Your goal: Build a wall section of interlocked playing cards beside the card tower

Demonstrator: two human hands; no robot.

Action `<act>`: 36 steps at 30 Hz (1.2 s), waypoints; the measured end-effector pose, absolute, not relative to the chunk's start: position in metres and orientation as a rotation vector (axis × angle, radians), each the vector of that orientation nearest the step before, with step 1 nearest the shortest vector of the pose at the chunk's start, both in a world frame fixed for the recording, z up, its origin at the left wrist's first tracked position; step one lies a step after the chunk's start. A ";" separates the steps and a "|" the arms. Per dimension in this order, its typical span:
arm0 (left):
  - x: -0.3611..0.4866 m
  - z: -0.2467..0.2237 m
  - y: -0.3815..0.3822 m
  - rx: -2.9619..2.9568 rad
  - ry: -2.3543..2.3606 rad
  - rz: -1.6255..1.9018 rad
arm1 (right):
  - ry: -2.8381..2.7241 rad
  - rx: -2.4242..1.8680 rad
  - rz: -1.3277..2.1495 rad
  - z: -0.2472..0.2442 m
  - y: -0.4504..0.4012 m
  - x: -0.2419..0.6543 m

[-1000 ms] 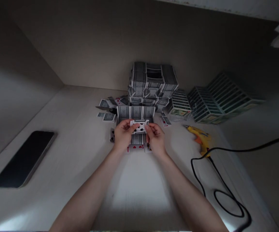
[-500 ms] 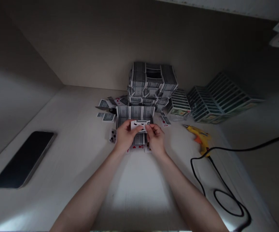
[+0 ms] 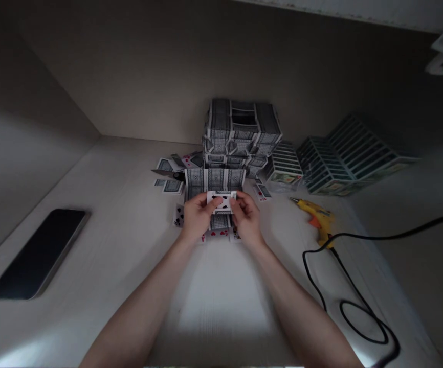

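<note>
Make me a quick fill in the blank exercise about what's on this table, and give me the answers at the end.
1. The left hand and right hand hold a playing card whose visible pips are coloured ____.
2. The glue gun has an orange trigger and a ____ body.
3. Seen by the wearer, the phone lies to the ____ of both hands.
4. The tall structure beyond the hands is made of playing ____.

Missing words: black; yellow; left; cards.
</note>
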State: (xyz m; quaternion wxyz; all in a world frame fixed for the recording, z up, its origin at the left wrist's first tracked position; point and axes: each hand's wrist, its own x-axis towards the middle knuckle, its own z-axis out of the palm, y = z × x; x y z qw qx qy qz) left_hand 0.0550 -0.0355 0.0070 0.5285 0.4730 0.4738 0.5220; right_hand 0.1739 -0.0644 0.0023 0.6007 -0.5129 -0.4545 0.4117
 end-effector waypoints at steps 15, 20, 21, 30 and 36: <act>0.058 0.008 -0.038 1.128 1.072 1.316 | -0.852 -1.124 1.064 0.004 -0.066 0.169; 0.056 0.005 -0.037 1.257 1.155 1.337 | -0.880 -1.128 1.087 0.001 -0.065 0.168; 0.055 0.006 -0.037 1.275 1.170 1.346 | -0.893 -1.135 1.094 0.001 -0.066 0.167; 0.055 0.013 -0.044 1.497 1.231 1.252 | -0.907 -1.084 1.207 0.006 -0.070 0.161; 0.055 0.010 -0.048 1.506 1.373 1.311 | -0.912 -1.034 1.351 0.009 -0.072 0.161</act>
